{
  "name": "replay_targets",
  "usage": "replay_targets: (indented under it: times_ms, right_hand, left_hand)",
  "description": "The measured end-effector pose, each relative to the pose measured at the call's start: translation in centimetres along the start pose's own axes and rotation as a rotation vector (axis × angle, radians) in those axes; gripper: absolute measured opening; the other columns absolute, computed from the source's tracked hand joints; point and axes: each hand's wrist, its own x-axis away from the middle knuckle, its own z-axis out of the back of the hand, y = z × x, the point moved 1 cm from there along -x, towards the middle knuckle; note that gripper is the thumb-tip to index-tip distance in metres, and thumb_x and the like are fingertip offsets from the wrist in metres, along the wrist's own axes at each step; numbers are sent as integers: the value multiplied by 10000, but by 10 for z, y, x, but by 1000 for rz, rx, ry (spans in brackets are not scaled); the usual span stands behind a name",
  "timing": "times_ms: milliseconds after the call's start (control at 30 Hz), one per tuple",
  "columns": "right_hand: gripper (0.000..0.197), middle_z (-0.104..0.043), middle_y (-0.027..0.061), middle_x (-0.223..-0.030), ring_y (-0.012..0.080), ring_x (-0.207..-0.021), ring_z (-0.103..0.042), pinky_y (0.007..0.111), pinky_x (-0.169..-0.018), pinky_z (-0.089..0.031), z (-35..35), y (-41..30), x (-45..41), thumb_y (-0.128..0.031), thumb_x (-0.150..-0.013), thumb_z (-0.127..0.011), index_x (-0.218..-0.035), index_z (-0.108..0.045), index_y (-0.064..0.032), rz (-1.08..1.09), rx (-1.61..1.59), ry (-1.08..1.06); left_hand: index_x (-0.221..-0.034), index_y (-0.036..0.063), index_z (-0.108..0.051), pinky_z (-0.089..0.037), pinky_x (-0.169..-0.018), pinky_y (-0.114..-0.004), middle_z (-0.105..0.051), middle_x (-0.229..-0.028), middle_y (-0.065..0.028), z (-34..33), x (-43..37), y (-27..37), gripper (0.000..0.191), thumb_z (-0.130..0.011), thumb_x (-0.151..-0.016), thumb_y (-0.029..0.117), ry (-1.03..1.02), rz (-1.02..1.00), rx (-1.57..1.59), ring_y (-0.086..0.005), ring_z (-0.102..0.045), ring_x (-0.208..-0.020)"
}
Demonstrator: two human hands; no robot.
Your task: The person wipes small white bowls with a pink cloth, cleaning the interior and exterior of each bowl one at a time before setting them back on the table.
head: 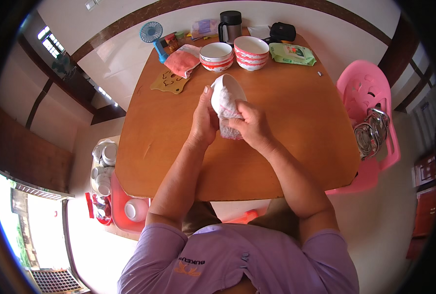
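Note:
My left hand [205,119] grips a white bowl [240,89] from its left side, thumb up along the outer wall. The bowl is tilted above the middle of the wooden table [159,154]. In my right hand [253,123] is a white and pink cloth [227,106], pressed against the bowl and hanging below it. Beyond my hands stand a shorter stack of bowls [216,58] and, to its right, a taller stack of red-patterned bowls [251,55]. Part of the held bowl is hidden by the cloth and fingers.
At the back are a blue fan [152,35], a folded pink towel [183,60], a wooden trivet [170,81], a steel mug [231,29] and a wipes pack [292,54]. Left, a pink basin [120,213] holds a bowl. A pink chair [365,81] at right bears metalware [372,130].

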Motion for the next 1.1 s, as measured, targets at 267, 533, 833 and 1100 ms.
replay_targets:
  times_ms: [267,533,833,1100]
  right_hand:
    - [197,-669,74,-952,149,-850,-659,283,-758,-540,34,8,-9,-62,-887,-654,-1065,-631,21,-448,-1140,200]
    - [228,-670,83,-1000,154,-889,-657,295,-792,-533,33,9,-9,-89,-905,-652,-1103,-624,20,-487,-1202,116]
    - [229,-666,52,-994,108,-898,-611,274,-799,-497,13,-7,-4,-135,-910,-660,-1099,-637,-9,-316,-766,-63]
    - [153,-660,109,-801,243,-736,-644,350,-717,-517,-3,13,5,-44,-825,-658,-967,-640,11,-89,-249,22]
  left_hand:
    - [-1476,76,-369,-549,-734,-318,-520,-1346,-105,-14,10,7,963,-860,-650,145,-225,-341,-700,-220,-569,-1136]
    - [-1467,106,-391,-570,-807,-346,-469,-1386,-66,-3,8,2,1046,-860,-540,-19,-175,-415,-806,-217,-581,-1111]
    - [-1397,-4,-440,-526,-891,-362,-645,-1177,-127,9,2,3,678,-674,-771,108,-162,-222,-114,-226,-643,-1013]
    - [-1208,90,-587,-504,-825,-394,-672,-1118,-107,33,-14,-10,493,-537,-892,466,98,-50,278,-260,-645,-963]
